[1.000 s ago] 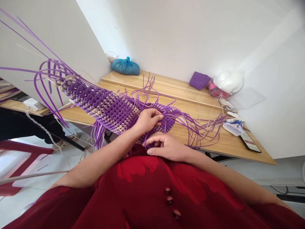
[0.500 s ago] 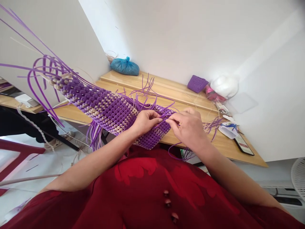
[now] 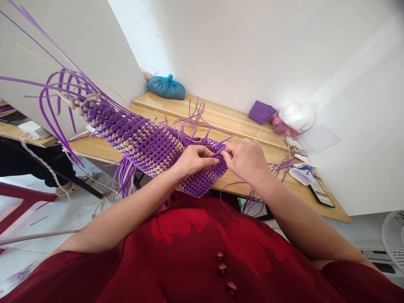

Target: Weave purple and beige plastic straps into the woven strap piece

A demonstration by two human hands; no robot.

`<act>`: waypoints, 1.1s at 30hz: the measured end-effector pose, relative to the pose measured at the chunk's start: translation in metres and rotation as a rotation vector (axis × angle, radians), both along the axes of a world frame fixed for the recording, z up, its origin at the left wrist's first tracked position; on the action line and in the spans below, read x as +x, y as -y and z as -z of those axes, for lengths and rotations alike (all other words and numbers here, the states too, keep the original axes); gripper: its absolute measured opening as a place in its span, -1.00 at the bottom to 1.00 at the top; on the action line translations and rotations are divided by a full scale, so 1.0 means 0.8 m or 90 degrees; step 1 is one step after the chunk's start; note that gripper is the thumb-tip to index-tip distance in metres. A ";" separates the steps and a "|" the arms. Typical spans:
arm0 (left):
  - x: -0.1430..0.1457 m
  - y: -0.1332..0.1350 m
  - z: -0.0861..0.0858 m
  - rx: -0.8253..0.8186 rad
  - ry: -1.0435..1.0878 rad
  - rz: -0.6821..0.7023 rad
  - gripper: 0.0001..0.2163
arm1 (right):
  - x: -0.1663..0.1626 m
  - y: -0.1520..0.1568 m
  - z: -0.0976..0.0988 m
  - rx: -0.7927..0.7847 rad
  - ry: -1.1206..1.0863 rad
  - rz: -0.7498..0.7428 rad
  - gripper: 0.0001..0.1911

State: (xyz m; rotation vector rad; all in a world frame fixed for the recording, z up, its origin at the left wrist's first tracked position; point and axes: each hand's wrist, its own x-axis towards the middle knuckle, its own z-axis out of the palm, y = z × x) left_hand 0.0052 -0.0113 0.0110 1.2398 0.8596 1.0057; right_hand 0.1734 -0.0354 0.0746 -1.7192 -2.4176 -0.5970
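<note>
A long woven panel [image 3: 142, 141] of purple and cream plastic strips stretches from upper left down to my lap, with loose purple strips [image 3: 59, 90] fanning from its far end. My left hand [image 3: 193, 160] rests on the near end of the panel, fingers curled on the weave and pinching a strip. My right hand [image 3: 246, 159] meets it fingertip to fingertip and pinches a purple strip at the panel's edge. More loose strips [image 3: 252, 198] hang below my right wrist.
A wooden table [image 3: 277, 181] carries a blue plastic bag [image 3: 166, 87], a small purple woven piece [image 3: 261, 112], a white bag [image 3: 296, 114], a pink item, papers and a phone [image 3: 321, 192]. A white fan [image 3: 394, 237] stands at far right. A red frame sits lower left.
My right hand rose from under the panel near my lap to its top edge, then closed in against my left hand's fingertips. The left hand stayed on the weave.
</note>
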 end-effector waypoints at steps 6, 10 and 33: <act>0.006 -0.002 0.003 0.019 -0.062 -0.044 -0.94 | 0.007 0.003 0.002 0.076 -0.044 -0.058 -0.78; 0.009 -0.004 0.006 0.032 -0.078 -0.054 -0.96 | 0.010 0.030 -0.001 0.199 -0.067 -0.120 -0.83; 0.008 -0.006 0.019 0.038 -0.036 -0.100 -0.89 | 0.014 0.069 0.031 -0.175 -0.392 -0.275 -0.92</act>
